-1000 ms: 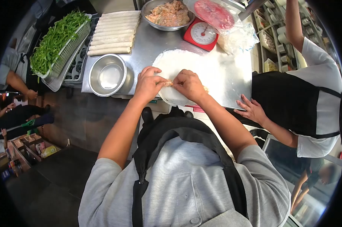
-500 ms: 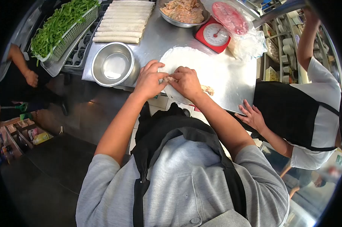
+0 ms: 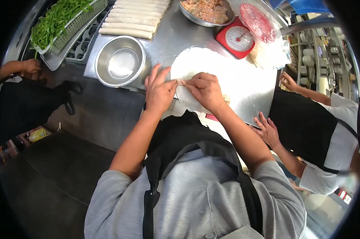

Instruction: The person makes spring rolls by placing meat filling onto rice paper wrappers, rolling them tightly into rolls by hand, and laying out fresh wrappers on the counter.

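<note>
A thin round white wrapper (image 3: 196, 59) lies on the steel table, its near part hanging by the table's front edge. Along this near side runs a strip of pinkish minced filling (image 3: 226, 99), mostly covered by my right hand (image 3: 206, 91). That hand is closed, pinching filling at the strip's left end with thumb and curled fingers. My left hand (image 3: 160, 91) has its fingers spread at the wrapper's left edge; its thumb reaches across to touch the same filling. A steel bowl (image 3: 140, 65) of clear liquid stands left of my left hand.
Rolled white wrappers (image 3: 130, 20) lie side by side at the back left, near a basket of chopped greens (image 3: 58, 26). Behind the wrapper are a bowl of minced filling (image 3: 212, 12), a red scale (image 3: 235, 38) and plastic bags (image 3: 263, 36). A co-worker's hand (image 3: 267, 129) rests on the table's right edge.
My left fingers have lifted and spread away from the wrapper, while my right hand stays at the filling. The view has shifted slightly. The right co-worker's raised arm has come down.
</note>
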Demonstrator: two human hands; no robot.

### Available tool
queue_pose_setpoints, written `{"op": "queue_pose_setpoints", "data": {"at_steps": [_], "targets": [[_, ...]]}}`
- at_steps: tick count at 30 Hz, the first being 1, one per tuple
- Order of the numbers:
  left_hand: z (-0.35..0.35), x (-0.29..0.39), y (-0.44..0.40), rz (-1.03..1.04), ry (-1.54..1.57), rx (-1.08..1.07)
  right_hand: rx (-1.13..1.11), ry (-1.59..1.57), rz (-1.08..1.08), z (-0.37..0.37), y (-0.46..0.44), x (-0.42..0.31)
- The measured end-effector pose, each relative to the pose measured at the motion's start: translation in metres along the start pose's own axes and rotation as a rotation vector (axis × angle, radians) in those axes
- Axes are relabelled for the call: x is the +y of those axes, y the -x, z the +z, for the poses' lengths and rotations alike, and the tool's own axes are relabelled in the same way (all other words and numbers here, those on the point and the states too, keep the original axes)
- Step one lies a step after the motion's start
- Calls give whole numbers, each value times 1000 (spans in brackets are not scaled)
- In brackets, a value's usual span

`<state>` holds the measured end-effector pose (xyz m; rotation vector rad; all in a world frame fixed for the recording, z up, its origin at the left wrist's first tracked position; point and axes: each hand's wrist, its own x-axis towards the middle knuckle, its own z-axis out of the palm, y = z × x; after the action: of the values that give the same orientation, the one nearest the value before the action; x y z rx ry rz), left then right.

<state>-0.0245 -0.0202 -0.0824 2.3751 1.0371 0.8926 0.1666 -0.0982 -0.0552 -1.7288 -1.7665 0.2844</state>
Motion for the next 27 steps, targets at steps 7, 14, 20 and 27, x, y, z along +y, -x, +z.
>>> {"op": "queue_pose_setpoints", "data": {"at_steps": [7,14,20,27], "targets": [[15,35,31,-104,-56,6,-21,-89,112,1,-14,-6],[-9,29,9,-48,-45,76,-40,137,-33,9,-14,-2],[-9,4,-26,135,51,-191,-35,186,-25,-2,-11,-5],[-15,5,-37,90,14,-354,-112,126,-40,-9,-2,4]]}}
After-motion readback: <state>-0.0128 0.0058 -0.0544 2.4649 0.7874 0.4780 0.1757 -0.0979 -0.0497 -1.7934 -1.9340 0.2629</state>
